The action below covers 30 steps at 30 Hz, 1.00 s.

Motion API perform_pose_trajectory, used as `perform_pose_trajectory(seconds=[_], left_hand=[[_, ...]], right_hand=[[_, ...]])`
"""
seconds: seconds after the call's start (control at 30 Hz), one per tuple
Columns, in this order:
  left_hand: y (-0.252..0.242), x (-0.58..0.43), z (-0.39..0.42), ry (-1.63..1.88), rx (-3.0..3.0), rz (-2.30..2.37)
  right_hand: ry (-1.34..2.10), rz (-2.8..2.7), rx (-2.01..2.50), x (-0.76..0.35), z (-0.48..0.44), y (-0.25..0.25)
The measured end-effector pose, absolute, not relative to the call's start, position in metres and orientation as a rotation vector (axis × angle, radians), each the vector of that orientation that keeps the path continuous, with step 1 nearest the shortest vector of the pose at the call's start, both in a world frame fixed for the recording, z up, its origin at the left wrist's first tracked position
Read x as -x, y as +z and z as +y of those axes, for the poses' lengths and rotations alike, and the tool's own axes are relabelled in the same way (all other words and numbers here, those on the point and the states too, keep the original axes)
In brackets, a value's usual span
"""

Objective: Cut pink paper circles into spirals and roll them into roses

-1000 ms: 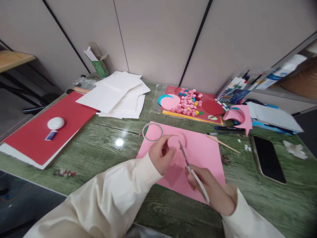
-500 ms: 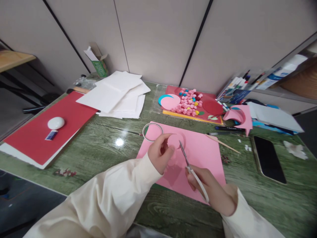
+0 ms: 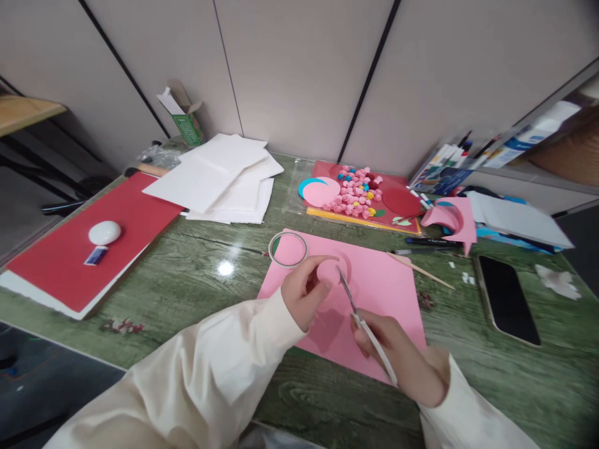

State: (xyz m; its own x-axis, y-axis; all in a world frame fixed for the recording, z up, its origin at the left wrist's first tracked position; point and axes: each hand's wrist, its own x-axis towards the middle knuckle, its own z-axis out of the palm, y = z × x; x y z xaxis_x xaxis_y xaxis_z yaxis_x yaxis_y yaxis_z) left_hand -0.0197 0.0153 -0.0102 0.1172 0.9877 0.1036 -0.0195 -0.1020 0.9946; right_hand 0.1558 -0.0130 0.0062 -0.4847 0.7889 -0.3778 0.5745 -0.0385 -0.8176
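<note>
My left hand (image 3: 304, 293) pinches a small round pink paper disc (image 3: 329, 272) between thumb and fingers. The scissors (image 3: 358, 318), with white handles, are gripped in my right hand (image 3: 390, 349). Their blades touch the right edge of the disc, pointing up and left. Both hands are above a large sheet of pink paper (image 3: 386, 274) on the table. A pale ring, like a roll of tape (image 3: 272, 259), rests on the sheet's upper left corner. Part of the right fingers is hidden behind the scissor handles.
White sheets (image 3: 210, 174) and red paper (image 3: 56, 262) lie at left, with a white egg-shaped object (image 3: 105, 233) on the red. Small pink, blue and yellow pieces (image 3: 358, 193) cover a packet at the back. A phone (image 3: 508, 299) and wooden stick (image 3: 433, 275) lie at right.
The disc is tilted slightly differently at the blades, and the scissor handles have shifted a little. Both hands keep nearly the same place.
</note>
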Motion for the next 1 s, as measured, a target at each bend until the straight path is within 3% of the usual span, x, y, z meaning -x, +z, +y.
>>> perform_pose_trajectory(seconds=[1.0], left_hand=[[-0.0142,0.0199,0.0169,1.25,-1.282,1.149]], right_hand=[[1.585,-1.993,1.421,-0.1589,-0.0149,0.0009]])
